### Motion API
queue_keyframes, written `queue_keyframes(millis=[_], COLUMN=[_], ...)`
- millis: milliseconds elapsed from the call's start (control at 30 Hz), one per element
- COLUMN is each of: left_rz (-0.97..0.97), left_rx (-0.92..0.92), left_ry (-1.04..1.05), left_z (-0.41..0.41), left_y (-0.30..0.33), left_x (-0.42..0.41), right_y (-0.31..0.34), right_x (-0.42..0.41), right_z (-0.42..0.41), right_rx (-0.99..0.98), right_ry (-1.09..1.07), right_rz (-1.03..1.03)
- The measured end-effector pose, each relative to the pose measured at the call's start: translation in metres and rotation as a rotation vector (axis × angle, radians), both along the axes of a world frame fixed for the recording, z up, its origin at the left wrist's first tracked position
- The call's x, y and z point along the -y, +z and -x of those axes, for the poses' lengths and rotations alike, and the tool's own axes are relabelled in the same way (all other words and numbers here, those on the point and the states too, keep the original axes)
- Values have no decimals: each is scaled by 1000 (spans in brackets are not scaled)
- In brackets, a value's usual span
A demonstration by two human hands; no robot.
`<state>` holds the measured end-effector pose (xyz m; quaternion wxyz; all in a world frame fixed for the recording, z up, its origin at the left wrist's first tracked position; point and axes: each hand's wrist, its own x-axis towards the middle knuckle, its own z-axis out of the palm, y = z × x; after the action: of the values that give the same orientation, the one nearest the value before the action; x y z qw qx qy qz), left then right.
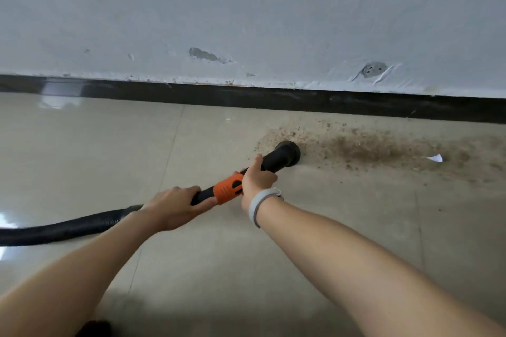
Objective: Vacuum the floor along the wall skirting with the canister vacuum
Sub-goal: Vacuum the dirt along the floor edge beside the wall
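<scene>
The vacuum nozzle (289,152) is held low over the floor (95,145), with its round black mouth at the left edge of a patch of dirt (364,149). The mouth looks to be on the floor or just above it; which one cannot be told. The nozzle is near the dark skirting (246,96) but not touching it.

The black tube behind the nozzle is gripped by the right hand (258,176), with the fingers curled round it just in front of the orange collar (228,189). A grey band (260,204) is worn on that wrist. The tube behind the collar is gripped by the left hand (178,206), where the ribbed black hose (65,228) begins. The hose is laid across the floor and runs out of the picture on the left. The canister itself is not seen.

The floor to the left of the nozzle looks clean and shiny, so that part seems to be done. The part to the right is not done yet. A long brown smear of crumbs and dust is spread there beside the skirting, and a small white scrap (435,158) lies in it. Some crumbs are scattered right up against the skirting. Chipped spots can be seen on the grey wall (246,8) above.

It is judged that about half of this stretch is left.
</scene>
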<state>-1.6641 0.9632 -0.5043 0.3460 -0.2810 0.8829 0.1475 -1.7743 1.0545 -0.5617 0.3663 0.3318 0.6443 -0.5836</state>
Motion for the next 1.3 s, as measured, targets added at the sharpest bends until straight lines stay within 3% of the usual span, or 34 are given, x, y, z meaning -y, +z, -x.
queue_keyframes(millis=[133, 433, 633, 733, 900, 1167, 1300], left_rz=[-31, 47, 17, 12, 39, 73, 42], left_rx=[8, -168, -117, -186, -287, -317, -276], left_ry=[78, 159, -71, -135, 6, 429, 362], left_z=[-6, -42, -90, -111, -133, -196, -192], left_y=[13, -10, -39, -59, -69, -60, -60], left_x=[-16, -37, -58, -74, -74, -29, -27], right_y=[10, 3, -40, -34, -22, -12, -17], right_x=[-2, -24, -66, -90, -74, 21, 14], right_z=[-3, -22, -91, -102, -109, -152, -155], right_rx=[-27, -48, 83, 107, 60, 7, 35], right_ry=[-64, 33, -107, -121, -67, 294, 229], right_rz=[64, 56, -38, -87, -95, -46, -26])
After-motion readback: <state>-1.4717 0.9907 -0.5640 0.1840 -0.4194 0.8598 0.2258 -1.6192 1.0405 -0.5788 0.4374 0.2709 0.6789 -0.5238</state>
